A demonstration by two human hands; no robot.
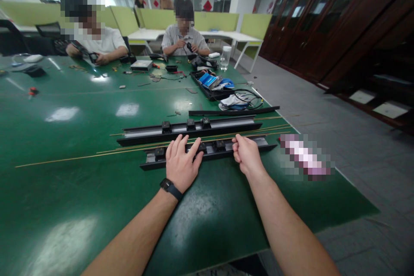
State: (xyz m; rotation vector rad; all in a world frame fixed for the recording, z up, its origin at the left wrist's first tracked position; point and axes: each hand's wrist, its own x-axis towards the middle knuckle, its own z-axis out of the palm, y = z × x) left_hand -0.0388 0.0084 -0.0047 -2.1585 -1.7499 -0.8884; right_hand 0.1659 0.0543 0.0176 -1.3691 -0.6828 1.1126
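Note:
My left hand (183, 157) lies over the near black channel strip (215, 155), fingers spread, resting on or just above it. My right hand (246, 153) is closed in a pinch at the strip's right part, apparently on a thin brass-coloured rod; the contact is partly hidden by the fingers. One long rod (64, 159) reaches far out to the left. Several such rods run between the near strip and a far black channel strip (226, 130). Small black blocks (166, 127) sit in both channels; my left fingers partly cover one block in the near strip.
Behind the strips lie a flat black bar (233, 112), gloves (237, 101) and a black tray (211, 95) with blue items. A blurred pink object (304, 154) lies by the right table edge. Two people (97, 41) handle dark parts across the green table (97, 207).

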